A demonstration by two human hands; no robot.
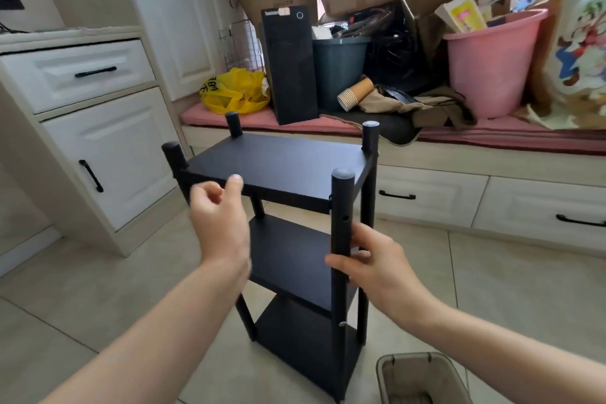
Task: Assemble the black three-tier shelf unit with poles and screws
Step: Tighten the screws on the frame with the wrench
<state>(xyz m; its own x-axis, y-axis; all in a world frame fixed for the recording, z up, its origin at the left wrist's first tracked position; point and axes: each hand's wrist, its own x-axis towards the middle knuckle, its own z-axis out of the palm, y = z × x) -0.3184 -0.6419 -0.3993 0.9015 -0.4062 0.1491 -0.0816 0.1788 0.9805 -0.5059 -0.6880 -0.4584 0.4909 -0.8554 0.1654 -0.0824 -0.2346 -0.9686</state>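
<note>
Three black tiers and four poles form the shelf unit (288,239) standing on the floor; right hand (377,267) grips the near pole (341,223), left hand (219,223) hovers loosely curled, empty.

The left hand (219,216) hides part of the middle shelf (288,249). The basket (423,377) is cut off by the bottom edge.

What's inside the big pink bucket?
The pink bucket holds a cream and yellow box and some other packets poking over its rim. Anything deeper is hidden by the bucket's wall.
</note>
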